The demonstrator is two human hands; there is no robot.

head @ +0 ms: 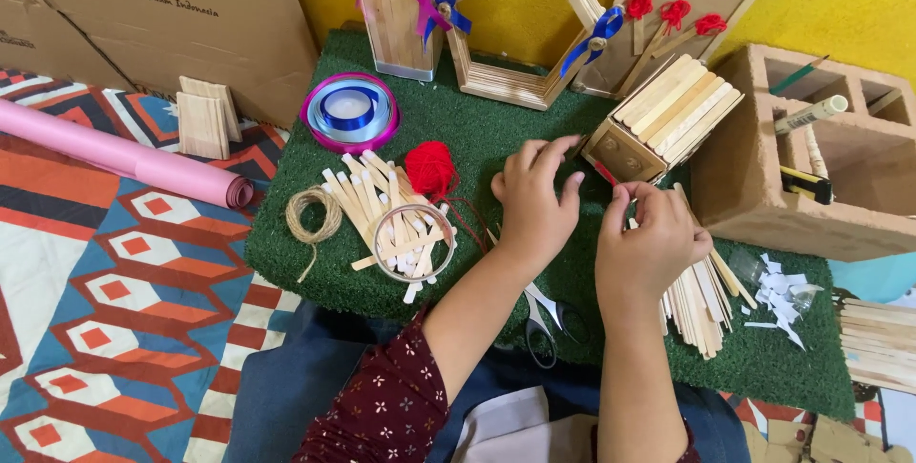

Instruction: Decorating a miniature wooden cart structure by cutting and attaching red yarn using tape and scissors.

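My left hand [532, 198] and my right hand [647, 242] meet over a green turf mat [496, 129], fingers pinched close together. A thin strand of red yarn [603, 173] runs between their fingertips. A red yarn ball [430, 168] lies just left of my left hand, with a loose strand trailing toward it. A small box faced with craft sticks [665, 117] sits tilted right behind my hands. Whatever else the fingers pinch is too small to tell.
Loose craft sticks [367, 198], a clear tape roll [413, 242], a twine coil [313, 214] and ribbon spools [349, 111] lie left. Scissors [544, 320] rest under my arms. More sticks [701, 301] and paper scraps [782, 296] lie right, by a concrete block [821, 153]. Stick frames stand behind.
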